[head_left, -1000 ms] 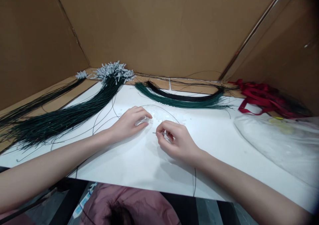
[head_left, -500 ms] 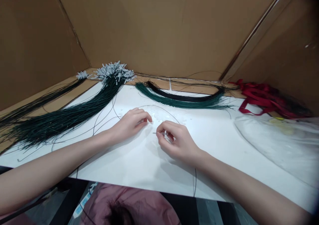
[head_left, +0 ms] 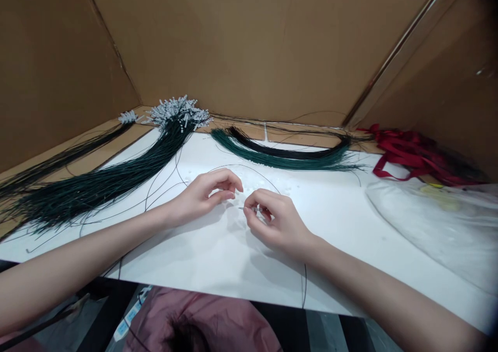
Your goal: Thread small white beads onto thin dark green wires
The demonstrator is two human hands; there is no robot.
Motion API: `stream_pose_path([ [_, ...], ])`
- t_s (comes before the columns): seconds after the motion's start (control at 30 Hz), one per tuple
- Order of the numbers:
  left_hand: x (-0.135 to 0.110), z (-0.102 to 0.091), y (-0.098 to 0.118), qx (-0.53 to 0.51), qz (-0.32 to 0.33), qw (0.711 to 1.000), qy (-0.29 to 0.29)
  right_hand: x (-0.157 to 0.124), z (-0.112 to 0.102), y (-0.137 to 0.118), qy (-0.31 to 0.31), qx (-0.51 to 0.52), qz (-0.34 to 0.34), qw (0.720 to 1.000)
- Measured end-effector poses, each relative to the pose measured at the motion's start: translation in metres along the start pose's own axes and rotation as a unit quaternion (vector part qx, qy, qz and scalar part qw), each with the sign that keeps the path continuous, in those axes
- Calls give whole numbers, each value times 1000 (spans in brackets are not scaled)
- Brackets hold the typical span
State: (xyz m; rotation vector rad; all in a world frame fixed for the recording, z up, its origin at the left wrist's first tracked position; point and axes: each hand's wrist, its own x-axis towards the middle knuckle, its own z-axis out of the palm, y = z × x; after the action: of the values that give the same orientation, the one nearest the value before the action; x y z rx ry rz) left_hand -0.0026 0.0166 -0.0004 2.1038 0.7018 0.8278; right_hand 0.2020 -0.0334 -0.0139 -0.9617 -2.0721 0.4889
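Observation:
My right hand [head_left: 278, 217] is closed in a pinch on a thin dark wire [head_left: 240, 208], whose short end pokes out to the left of the fingertips. Small pale bits show near the wire among my fingers, too small to make out. To the left, my left hand [head_left: 212, 190] has its thumb and fingers curled towards each other, a little above and left of the wire's end. Whatever its fingertips pinch is too small to name. Behind both hands, loose small white beads [head_left: 251, 181] lie scattered on the white board [head_left: 202, 258].
A bundle of green wires [head_left: 116, 180] tipped with white beads [head_left: 179, 112] lies left, beside a thinner bundle [head_left: 89, 144]. Bare green and black wires [head_left: 284, 157] lie at the back. Red ribbon [head_left: 404, 152] and a clear plastic bag [head_left: 436, 227] are right. Cardboard walls [head_left: 249, 45] surround the board.
My left hand has lifted slightly off the beads and shifted right towards the wire's end, its thumb now showing below the fingers. My right hand stays in place with the wire.

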Motion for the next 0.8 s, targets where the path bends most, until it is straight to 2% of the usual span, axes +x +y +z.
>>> stream_pose_path([
  [0.13,-2,2,0,-117,-11,993,-19,0,0,-1,14,8,-8,1000],
  [0.27,-4,2,-2,-169,-3,986,-13,0,-1,-1,17,10,-11,1000],
  [0.8,-4,6,1,-166,35,985,-3,-2,1,0,13,18,-18,1000],
])
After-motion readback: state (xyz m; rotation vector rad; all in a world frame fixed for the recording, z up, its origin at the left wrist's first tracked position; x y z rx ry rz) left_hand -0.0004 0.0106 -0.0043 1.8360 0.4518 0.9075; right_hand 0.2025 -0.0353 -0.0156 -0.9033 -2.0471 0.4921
